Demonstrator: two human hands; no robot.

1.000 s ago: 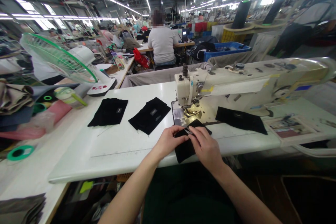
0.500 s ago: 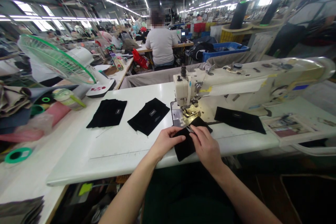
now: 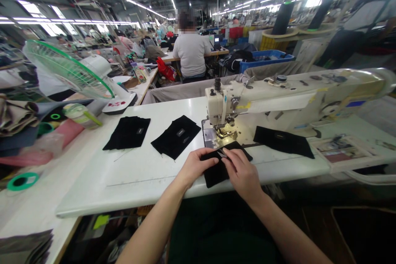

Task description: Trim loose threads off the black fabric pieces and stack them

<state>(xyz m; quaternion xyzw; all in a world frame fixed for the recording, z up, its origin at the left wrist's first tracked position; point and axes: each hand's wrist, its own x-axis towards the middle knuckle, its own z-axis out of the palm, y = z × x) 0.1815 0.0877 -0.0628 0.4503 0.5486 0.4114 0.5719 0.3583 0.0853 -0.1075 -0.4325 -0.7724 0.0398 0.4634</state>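
Note:
Just in front of the sewing machine's needle area, my left hand (image 3: 199, 165) pinches a black fabric piece (image 3: 215, 175) between thumb and fingers. My right hand (image 3: 243, 171) is closed at the same piece, its fingertips around a small grey, pointed thing (image 3: 222, 154) lying against the cloth; its kind is too small to make out. Part of the black piece reaches back toward the presser foot (image 3: 225, 133), and my fingers cover its middle. The sewing machine (image 3: 262, 99) stands behind my hands, its lamp lit over the needle plate.
Left of the machine lie two stacks of black fabric pieces with small labels (image 3: 126, 133) (image 3: 176, 136). Another labelled black piece (image 3: 283, 142) rests on the right, beside a parts tray (image 3: 343, 152). A green-rimmed fan (image 3: 71, 70) stands at left; a person (image 3: 191, 53) sits ahead.
The black piece has shifted and turned slightly between my hands, its near edge a little higher. The grey pointed thing shows more plainly at my right fingertips.

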